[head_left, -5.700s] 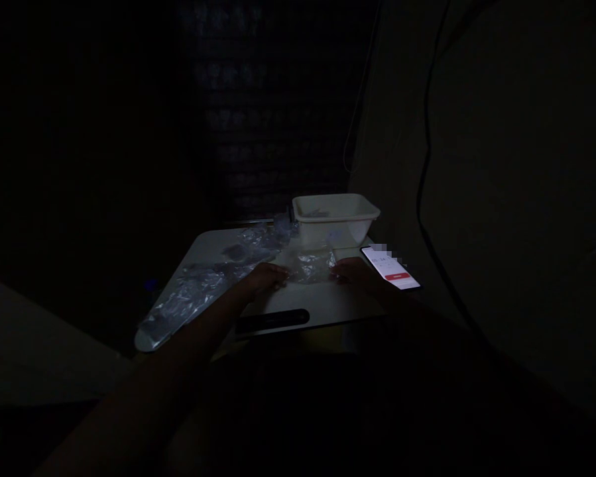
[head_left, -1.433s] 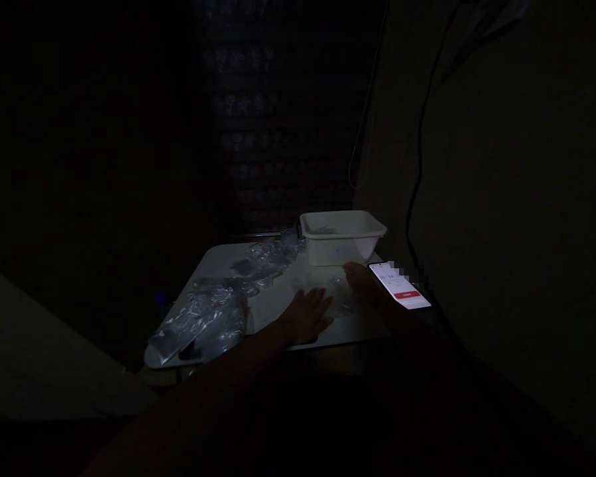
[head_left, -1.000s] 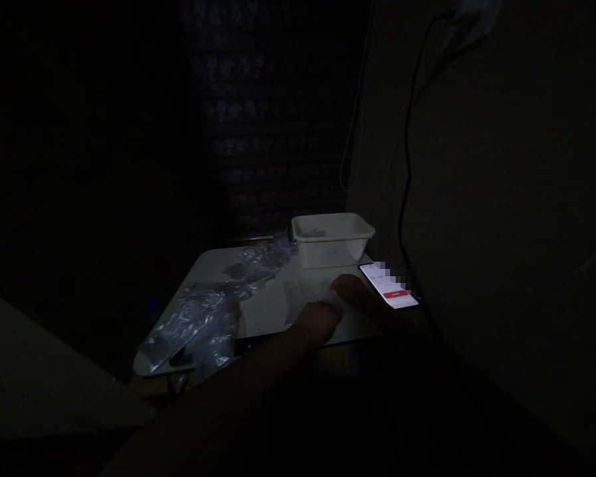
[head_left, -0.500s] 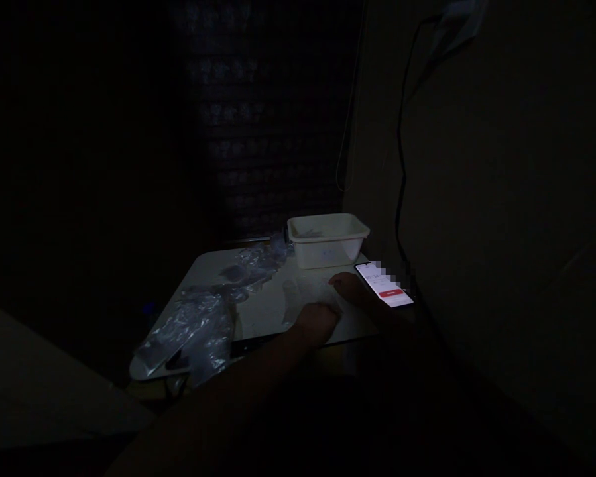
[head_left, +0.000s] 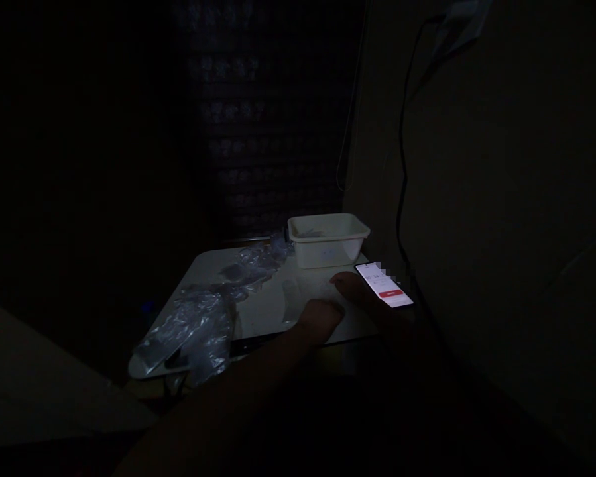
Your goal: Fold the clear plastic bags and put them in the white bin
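1. The scene is very dark, so only two forearms and two hands show.
2. The left hand (head_left: 322,314) is bare: no glove, ring or watch can be made out on it.
3. The left forearm is bare up to the bottom edge of the picture, with no sleeve showing.
4. The right hand (head_left: 350,286) is also bare, and only its fingers and part of its back catch light.
5. The right forearm is lost in shadow, so whether it wears a sleeve cannot be told.
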Available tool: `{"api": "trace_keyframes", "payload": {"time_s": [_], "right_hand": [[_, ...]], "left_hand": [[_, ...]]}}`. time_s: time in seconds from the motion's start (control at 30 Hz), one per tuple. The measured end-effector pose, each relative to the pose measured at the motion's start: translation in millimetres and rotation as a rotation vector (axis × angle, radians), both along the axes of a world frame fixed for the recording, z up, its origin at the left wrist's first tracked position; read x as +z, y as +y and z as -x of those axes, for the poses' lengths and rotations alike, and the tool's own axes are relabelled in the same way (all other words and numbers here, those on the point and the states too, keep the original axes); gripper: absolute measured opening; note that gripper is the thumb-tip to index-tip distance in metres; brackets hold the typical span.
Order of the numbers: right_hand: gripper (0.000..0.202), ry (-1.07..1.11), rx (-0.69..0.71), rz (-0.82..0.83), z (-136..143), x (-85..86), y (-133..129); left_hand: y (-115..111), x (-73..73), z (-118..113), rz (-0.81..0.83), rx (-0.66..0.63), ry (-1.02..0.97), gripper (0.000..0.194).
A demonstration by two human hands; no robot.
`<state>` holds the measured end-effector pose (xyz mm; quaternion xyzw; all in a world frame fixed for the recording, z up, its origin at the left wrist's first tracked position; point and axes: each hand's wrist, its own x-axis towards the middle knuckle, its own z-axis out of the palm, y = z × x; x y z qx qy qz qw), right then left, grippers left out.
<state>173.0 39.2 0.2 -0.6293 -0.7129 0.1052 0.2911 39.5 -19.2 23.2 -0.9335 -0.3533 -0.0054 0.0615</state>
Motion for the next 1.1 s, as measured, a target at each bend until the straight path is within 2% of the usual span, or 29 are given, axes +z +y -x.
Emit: {"api": "trace_keyframes", "payload": {"time_s": [0.1,0.17,0.23,0.3,0.37,0.4,0.47,0.53,0.6,0.67,0.77,0.83,0.9,0.97,1.1], "right_hand": [[0.017,0.344,0.021,-0.101,-10.5,-5.6,6.6],[0.020,0.522,0.073,-0.194,-15.1,-6.0,9.0],[0.026,0.416,0.054,-0.297,-15.0,-2.4,8.9],[0.032,0.152,-0.031,-0.379,-10.4,4.1,7.0],[0.040,-0.021,-0.063,-0.405,-3.5,11.0,3.9],[0.042,-0.030,-0.016,-0.388,0.1,13.7,2.1],[0.050,0.079,0.225,-0.224,6.4,16.6,-1.7],[0.055,0.300,0.526,0.075,10.6,15.3,-4.8],[0.054,0.514,0.726,0.336,12.2,10.8,-6.6],[0.046,0.548,0.772,0.365,11.2,5.6,-7.6],[0.033,0.387,0.776,0.179,7.1,2.7,-9.0],[0.026,0.300,0.774,0.101,4.1,4.1,-10.0],[0.024,0.257,0.753,0.058,1.4,5.4,-10.3],[0.025,0.233,0.714,0.028,-1.2,5.0,-9.9],[0.027,0.304,0.709,0.099,-6.1,0.6,-7.9]], "left_hand": [[9.3,12.1,9.0,0.194,0.095,-0.313,0.019],[18.1,23.8,21.5,0.450,0.133,-0.675,0.014],[27.2,34.5,36.9,0.693,0.245,-1.082,0.013],[35.8,40.2,52.2,0.886,0.315,-1.409,0.011],[43.6,39.2,65.0,1.010,0.340,-1.606,0.006],[47.0,36.6,70.0,1.055,0.363,-1.650,0.005],[52.4,29.4,77.4,1.090,0.457,-1.705,0.003],[55.3,23.1,81.9,1.119,0.586,-1.723,0.007],[55.4,19.9,84.6,1.177,0.699,-1.711,0.015],[53.1,19.4,86.0,1.281,0.745,-1.680,0.022],[47.6,18.4,85.9,1.457,0.704,-1.619,0.026],[44.2,15.8,84.6,1.497,0.697,-1.569,0.017],[42.0,12.3,83.2,1.476,0.713,-1.514,0.009],[41.4,9.5,82.3,1.418,0.742,-1.453,0.010],[43.0,7.5,83.1,1.257,0.764,-1.430,0.009]]}}
